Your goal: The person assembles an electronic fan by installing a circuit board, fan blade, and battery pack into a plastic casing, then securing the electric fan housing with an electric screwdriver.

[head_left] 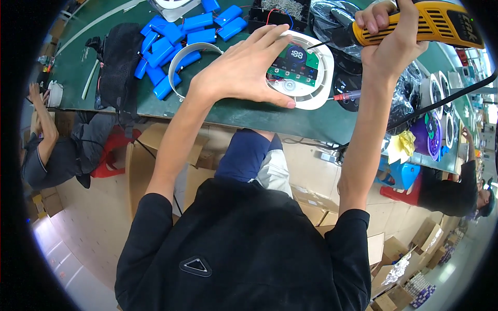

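My left hand [236, 70] is closed around the left side of a white rounded plastic housing [326, 70], fingers on its far rim and thumb on the near edge. Inside the housing lies a green circuit board [307, 79] with a dark display panel. My right hand [391, 49] grips a yellow and black electric screwdriver [433, 25], held nearly level. Its thin bit points left, over the housing's far right edge near the board; whether it touches a screw cannot be made out. A black cord hangs near the right forearm.
Blue battery packs [199, 22] and a pale ring [174, 70] lie left on the green table [228, 111], beside a black mesh bag [120, 65]. A black screw tray [280, 10] stands behind. A red-handled screwdriver [347, 96] lies right. People sit on both sides.
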Demonstrator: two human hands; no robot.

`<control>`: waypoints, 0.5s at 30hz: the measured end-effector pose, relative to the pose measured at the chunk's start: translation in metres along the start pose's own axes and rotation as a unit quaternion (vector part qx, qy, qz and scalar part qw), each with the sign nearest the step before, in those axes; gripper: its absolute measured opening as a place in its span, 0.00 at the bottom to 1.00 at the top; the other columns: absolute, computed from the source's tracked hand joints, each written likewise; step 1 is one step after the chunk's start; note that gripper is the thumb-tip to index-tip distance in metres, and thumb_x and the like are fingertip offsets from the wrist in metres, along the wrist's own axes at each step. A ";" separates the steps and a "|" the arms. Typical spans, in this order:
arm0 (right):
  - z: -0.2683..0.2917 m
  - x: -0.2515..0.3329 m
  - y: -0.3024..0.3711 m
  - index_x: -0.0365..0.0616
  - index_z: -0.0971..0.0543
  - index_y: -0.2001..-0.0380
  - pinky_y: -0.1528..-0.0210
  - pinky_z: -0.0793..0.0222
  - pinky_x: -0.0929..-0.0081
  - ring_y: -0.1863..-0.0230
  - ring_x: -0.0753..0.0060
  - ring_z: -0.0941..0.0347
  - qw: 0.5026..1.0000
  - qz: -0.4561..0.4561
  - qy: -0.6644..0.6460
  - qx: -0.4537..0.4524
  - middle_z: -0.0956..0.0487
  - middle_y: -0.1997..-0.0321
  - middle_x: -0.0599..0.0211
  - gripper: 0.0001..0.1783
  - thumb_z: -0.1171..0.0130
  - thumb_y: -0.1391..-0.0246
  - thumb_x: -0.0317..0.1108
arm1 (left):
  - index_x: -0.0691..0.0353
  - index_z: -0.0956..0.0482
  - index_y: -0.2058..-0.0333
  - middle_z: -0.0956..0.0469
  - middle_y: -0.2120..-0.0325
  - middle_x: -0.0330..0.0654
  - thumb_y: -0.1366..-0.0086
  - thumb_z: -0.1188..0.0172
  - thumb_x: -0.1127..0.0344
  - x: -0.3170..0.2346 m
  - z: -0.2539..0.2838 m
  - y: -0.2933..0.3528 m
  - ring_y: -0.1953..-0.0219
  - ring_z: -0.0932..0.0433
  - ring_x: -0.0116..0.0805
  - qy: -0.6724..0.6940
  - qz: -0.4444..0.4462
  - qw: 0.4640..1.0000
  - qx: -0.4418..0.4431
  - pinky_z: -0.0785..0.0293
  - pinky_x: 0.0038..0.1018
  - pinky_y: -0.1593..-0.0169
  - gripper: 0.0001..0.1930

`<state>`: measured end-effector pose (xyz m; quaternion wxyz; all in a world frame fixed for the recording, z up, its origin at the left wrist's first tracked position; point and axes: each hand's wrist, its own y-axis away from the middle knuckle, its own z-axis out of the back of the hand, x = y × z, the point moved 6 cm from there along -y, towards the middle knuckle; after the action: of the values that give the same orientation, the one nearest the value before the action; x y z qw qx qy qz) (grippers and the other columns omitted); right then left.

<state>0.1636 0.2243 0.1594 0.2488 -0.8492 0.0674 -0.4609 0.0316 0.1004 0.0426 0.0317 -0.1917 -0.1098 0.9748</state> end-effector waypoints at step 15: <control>-0.007 -0.005 0.001 0.42 0.25 0.63 0.86 0.41 0.80 0.90 0.82 0.42 1.000 -0.015 0.012 0.012 0.36 0.87 0.76 0.10 0.36 0.40 0.35 | 0.59 0.40 0.32 0.47 0.28 0.47 0.60 0.27 0.29 0.001 -0.002 0.001 0.28 0.45 0.50 -0.006 0.017 1.000 0.008 0.36 0.44 0.31 0.61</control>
<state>0.1547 0.2222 0.1582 0.2507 -0.8416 0.0519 -0.4755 0.0309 0.1001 0.0405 0.0166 -0.1878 -0.0988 0.9771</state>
